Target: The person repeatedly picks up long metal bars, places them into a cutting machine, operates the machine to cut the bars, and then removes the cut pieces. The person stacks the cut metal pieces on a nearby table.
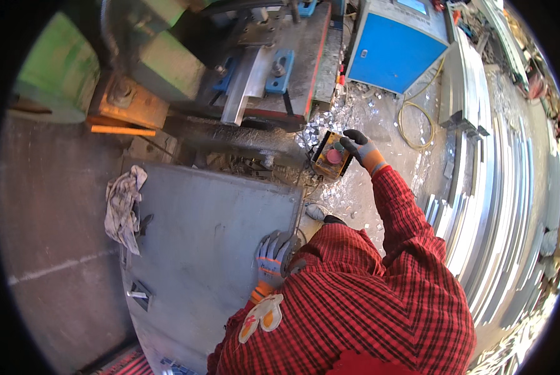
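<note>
Concrete workshop floor (386, 115), strewn with small bright metal offcuts (315, 127). Right hand (360, 150), in a dark-grey glove with orange cuff, is at the near-right edge of a yellow-and-black control box (323, 162); cannot tell whether it grips or merely rests. Left hand (272, 253), similarly gloved, lies spread, apparently unladen, on a grey sheet-metal table (192, 250), lower left of that contact. Farther up-left: silver metal channel (247, 84). Risk: unintended button press, from bulky fingers so close. Box looks squarish, slanted, with pink and green round buttons.

Grey floor (420, 167) with shiny scraps (317, 128), blue cabinet (389, 51), long metal bars (489, 231) at right
</note>
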Demonstrator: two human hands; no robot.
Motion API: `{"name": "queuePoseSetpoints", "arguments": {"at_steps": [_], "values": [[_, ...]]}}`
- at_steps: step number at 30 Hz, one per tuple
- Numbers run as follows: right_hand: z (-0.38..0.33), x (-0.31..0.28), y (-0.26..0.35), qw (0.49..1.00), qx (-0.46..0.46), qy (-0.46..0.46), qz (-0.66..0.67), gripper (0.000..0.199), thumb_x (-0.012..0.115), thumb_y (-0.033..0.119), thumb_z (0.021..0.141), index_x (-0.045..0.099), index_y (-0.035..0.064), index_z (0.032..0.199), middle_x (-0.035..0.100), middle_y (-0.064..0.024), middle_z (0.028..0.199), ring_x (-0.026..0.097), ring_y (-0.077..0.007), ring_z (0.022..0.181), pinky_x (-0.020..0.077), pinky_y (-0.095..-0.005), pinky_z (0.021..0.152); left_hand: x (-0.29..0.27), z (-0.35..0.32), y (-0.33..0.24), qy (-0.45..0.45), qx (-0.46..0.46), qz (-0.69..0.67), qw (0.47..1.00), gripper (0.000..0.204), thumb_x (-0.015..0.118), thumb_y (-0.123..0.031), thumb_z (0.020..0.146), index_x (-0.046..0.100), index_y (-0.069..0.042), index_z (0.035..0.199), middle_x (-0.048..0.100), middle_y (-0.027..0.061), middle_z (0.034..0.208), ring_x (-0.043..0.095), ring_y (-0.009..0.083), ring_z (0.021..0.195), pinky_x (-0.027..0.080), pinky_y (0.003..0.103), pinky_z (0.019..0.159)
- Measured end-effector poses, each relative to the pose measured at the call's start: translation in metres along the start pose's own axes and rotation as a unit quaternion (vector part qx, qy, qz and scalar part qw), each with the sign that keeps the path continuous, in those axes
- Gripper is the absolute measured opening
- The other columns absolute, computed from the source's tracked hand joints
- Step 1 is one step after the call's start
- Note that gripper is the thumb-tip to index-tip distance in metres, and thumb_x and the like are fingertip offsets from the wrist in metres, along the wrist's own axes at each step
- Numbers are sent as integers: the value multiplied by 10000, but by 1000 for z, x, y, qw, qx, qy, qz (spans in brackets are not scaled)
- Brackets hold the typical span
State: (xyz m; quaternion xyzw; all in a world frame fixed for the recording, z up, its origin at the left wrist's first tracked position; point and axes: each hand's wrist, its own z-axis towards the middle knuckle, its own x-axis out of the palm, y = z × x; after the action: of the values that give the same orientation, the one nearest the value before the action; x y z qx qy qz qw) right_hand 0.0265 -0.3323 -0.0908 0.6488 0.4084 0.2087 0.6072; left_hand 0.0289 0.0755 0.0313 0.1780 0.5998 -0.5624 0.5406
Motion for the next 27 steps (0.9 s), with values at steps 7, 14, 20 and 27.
{"name": "queuePoseSetpoints", "arguments": {"at_steps": [7, 14, 20, 27], "values": [[21, 0, 18, 981, 105, 134, -96, 564, 821, 380, 793, 667, -27, 1151, 717, -133, 1062, 654, -191, 939, 526, -341, 835, 5, -11, 6, 1, -5, -4, 1000, 568, 713, -441, 843, 615, -116, 1298, 589, 132, 1318, 524, 368, 1246, 413, 530, 1055], [50, -12, -5, 952, 38, 98, -287, 471, 803, 378, 773, 697, 77, 1120, 712, -186, 1058, 673, -346, 996, 528, -419, 869, 7, 0, 11, -60, 42, -17, 997, 508, 748, -372, 788, 643, -113, 1213, 634, 108, 1240, 586, 368, 1156, 469, 526, 987], [-17, 69, 119, 957, -237, -64, -156, 309, 729, 150, 848, 667, 75, 1142, 674, -147, 1094, 622, -337, 1064, 505, -425, 917, 2, -1, 7, -75, 14, -47, 996, 522, 781, -327, 765, 633, -129, 1225, 634, 107, 1250, 587, 362, 1168, 477, 509, 985], [-95, 155, 125, 931, -191, 135, -280, 307, 594, 293, 956, 627, 101, 1193, 650, -186, 1128, 622, -386, 1065, 504, -458, 915, 5, -9, 9, -33, -15, -65, 997, 514, 714, -352, 844, 617, -135, 1300, 605, 123, 1304, 531, 354, 1253, 392, 515, 1093]]}}
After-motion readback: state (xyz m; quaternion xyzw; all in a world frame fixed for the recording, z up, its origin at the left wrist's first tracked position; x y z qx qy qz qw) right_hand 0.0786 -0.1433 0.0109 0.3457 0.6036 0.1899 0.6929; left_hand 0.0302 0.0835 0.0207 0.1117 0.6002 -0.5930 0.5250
